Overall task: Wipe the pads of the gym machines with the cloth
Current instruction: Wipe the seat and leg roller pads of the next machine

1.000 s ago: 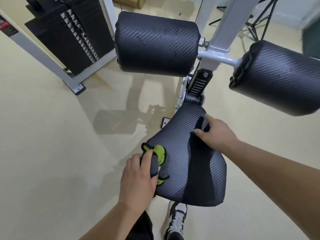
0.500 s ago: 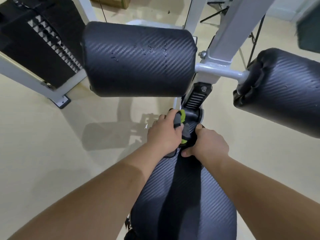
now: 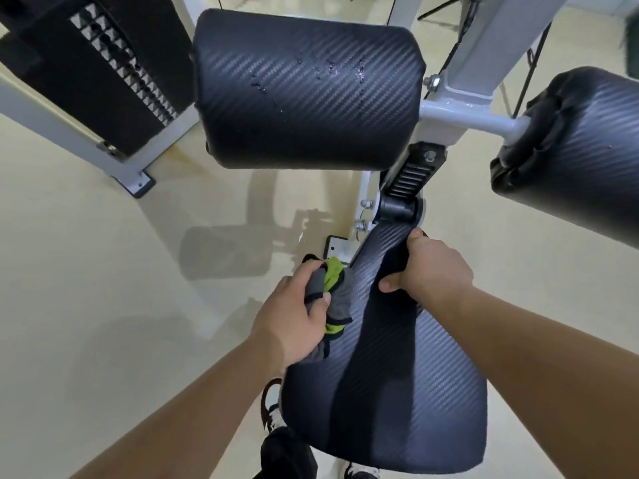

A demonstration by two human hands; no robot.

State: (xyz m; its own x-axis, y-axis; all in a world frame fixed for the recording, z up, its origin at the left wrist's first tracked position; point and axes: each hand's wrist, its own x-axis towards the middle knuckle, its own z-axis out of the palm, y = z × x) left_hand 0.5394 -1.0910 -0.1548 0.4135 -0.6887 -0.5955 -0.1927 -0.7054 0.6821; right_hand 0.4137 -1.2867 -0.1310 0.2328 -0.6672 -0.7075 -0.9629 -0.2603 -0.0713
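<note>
Cloth [image 3: 334, 292], grey and green, sits bunched in the left hand [image 3: 294, 319], fingers curled round it, pressed against the left edge of the seat pad [image 3: 397, 392]. Right hand [image 3: 428, 271] clasps the pad's narrow end, probably steadying it against the rubbing.

**Cloth drawn back from the tip of the seat pad**

Half a second ago the left hand [image 3: 294, 316] held the cloth [image 3: 337, 295] against the narrow far end of the seat pad [image 3: 397, 392], its fingers right beside those of the right hand [image 3: 432, 271] and just below the black hinge bracket [image 3: 401, 205]. The left fingers have since slid back toward the person and are now apart from the right thumb. The cloth bunched under them lies over the pad's left edge. A second ago the right fingers rested mid-pad; they now curl over the narrow end, with the bracket just beyond their tips.
</note>
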